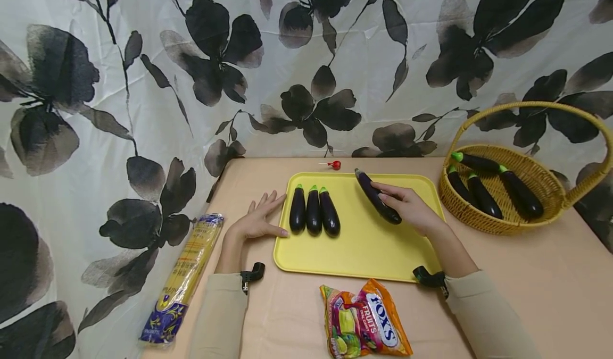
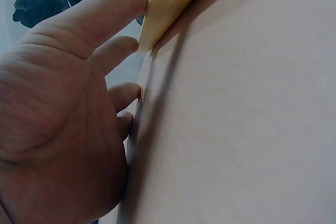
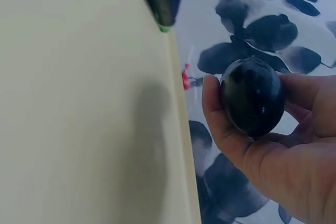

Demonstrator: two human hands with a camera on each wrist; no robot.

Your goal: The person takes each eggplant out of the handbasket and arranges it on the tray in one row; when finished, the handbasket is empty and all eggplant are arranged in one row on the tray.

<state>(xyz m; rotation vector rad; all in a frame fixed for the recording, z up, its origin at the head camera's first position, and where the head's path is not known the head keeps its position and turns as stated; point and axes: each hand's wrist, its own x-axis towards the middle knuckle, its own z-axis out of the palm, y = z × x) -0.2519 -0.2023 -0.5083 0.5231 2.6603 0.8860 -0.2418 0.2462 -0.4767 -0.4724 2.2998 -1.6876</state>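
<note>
My right hand (image 1: 412,207) grips a dark purple eggplant (image 1: 375,197) above the right part of the yellow tray (image 1: 354,252). In the right wrist view the blunt end of that eggplant (image 3: 253,98) faces the camera, with fingers and thumb around it. On the tray's left side three eggplants (image 1: 313,213) with green tips lie side by side, lengthwise away from me. My left hand (image 1: 258,219) is spread at the tray's left edge, its thumb at the rim. In the left wrist view its fingers reach up to the tray's edge (image 2: 168,9), holding no eggplant.
A wicker basket (image 1: 483,223) with a tall handle stands at the right, several eggplants inside. A spaghetti pack (image 1: 184,279) lies left, a candy bag (image 1: 366,319) in front of the tray. Behind it sits a small red object (image 1: 334,165). A floral curtain (image 1: 306,56) hangs behind the table.
</note>
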